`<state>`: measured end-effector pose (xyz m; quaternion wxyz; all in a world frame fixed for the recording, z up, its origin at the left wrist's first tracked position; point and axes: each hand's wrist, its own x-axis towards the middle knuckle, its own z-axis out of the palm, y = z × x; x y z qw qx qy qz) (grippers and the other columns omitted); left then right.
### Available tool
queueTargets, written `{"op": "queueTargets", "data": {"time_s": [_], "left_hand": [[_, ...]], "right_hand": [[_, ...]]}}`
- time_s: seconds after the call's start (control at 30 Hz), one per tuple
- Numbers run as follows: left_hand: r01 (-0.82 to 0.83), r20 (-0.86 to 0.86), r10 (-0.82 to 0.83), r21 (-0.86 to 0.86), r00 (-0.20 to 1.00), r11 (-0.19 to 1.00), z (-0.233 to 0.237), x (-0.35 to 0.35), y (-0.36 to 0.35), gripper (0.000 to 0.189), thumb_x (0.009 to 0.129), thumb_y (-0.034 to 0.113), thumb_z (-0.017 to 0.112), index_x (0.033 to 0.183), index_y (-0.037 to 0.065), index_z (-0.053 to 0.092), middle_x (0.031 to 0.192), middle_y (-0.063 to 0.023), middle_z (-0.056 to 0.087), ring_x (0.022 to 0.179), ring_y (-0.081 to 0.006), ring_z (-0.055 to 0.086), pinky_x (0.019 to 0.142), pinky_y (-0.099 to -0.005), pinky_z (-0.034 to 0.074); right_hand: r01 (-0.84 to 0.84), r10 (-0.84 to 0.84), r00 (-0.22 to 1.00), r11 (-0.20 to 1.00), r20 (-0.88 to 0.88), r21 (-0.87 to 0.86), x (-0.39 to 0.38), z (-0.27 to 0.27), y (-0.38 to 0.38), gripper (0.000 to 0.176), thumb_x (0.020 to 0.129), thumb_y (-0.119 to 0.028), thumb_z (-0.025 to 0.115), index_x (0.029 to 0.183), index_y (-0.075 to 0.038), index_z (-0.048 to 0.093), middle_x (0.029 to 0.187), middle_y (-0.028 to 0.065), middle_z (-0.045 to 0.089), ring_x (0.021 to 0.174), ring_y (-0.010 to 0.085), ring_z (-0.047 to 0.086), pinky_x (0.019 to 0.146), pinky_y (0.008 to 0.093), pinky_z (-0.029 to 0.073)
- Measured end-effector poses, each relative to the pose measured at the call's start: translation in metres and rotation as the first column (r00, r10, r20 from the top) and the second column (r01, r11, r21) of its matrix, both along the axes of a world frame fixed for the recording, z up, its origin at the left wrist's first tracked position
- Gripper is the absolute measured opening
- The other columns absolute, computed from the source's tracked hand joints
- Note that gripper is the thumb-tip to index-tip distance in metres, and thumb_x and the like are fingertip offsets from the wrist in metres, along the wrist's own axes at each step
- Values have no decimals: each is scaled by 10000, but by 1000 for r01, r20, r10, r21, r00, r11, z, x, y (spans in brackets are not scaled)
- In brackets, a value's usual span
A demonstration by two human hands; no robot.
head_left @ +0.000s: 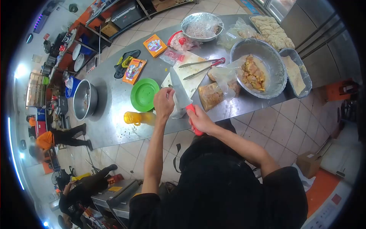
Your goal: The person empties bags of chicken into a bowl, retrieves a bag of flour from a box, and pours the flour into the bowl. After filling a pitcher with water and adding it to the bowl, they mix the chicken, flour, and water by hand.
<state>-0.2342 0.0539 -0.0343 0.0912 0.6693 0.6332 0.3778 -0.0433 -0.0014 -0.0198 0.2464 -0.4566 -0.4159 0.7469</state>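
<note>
A large knife [180,88] with a red handle is held in my right hand [200,120], its wide blade pointing up and left over a white cutting board [195,81]. My left hand [164,102] is closed beside the blade, fingers pressed together; what they hold, if anything, is too small to make out. Under the blade lies a whitish sheet or bag, partly hidden. Left of my left hand sits a green plate [145,94], with a yellow bottle [132,118] lying below it. Red-handled tongs [202,66] rest on the board.
Bagged meat [211,96] and a metal bowl of meat [276,72] are at the right. A plastic-covered bowl [202,26] stands at the back, orange boxes [155,45] farther left. Another metal bowl [85,100] sits at the left end. Two people stand beyond the table.
</note>
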Motion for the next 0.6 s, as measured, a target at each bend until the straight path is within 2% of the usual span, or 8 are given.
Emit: {"op": "queueTargets", "data": {"time_s": [0.1,0.2,0.27,0.33,0.4,0.5,0.6], "left_hand": [[-8,-9,8,-5,1000,1000,2,-2,-1,92,844,122,679,848,31,669,726,-104,637,612,-236,573,602,-348,451],[9,5,-9,-49,1000,999,5,0,-2,83,838,117,677,851,35,671,747,-109,649,627,-250,591,610,-358,462],[19,24,-16,-95,1000,995,5,0,-5,74,836,115,671,855,43,673,779,-113,666,653,-271,611,626,-372,475],[18,57,-12,-114,998,993,6,-4,-1,77,835,116,677,852,41,678,771,-119,666,652,-268,622,625,-366,485],[13,43,-8,-115,999,993,7,-6,1,78,834,115,680,851,39,680,768,-121,665,657,-267,627,627,-364,487],[24,34,-21,-97,999,995,8,-6,1,80,831,115,684,852,39,681,766,-123,666,664,-266,635,627,-361,490],[55,48,-53,-46,997,997,5,-7,-2,72,833,107,682,852,37,677,773,-119,663,669,-267,636,621,-361,485]], "right_hand": [[-17,17,1000,1000,9,-4,-3,6,-21,327,1014,-304,447,1140,-7,391,708,57,546,500,139,550,466,309,471],[-14,15,999,999,-34,44,-17,-14,-19,348,1014,-317,438,1142,-1,370,703,70,552,509,159,565,463,331,477],[96,-93,995,992,-38,84,-35,-27,4,346,1012,-307,438,1136,7,364,695,84,559,502,180,575,459,349,482],[124,-123,992,991,-34,40,-37,-24,8,344,1009,-298,443,1141,9,361,688,93,565,484,197,575,457,359,483],[49,-48,999,998,-24,49,-30,-15,-10,334,1006,-289,446,1133,9,364,685,99,569,474,203,574,462,362,488],[46,-46,999,998,-10,53,-28,-7,-31,324,1004,-284,447,1121,10,373,686,102,571,480,206,578,465,365,491],[80,-80,997,990,-4,114,-45,-24,-1,331,1006,-276,440,1143,19,378,680,95,565,486,197,579,466,358,491]]}}
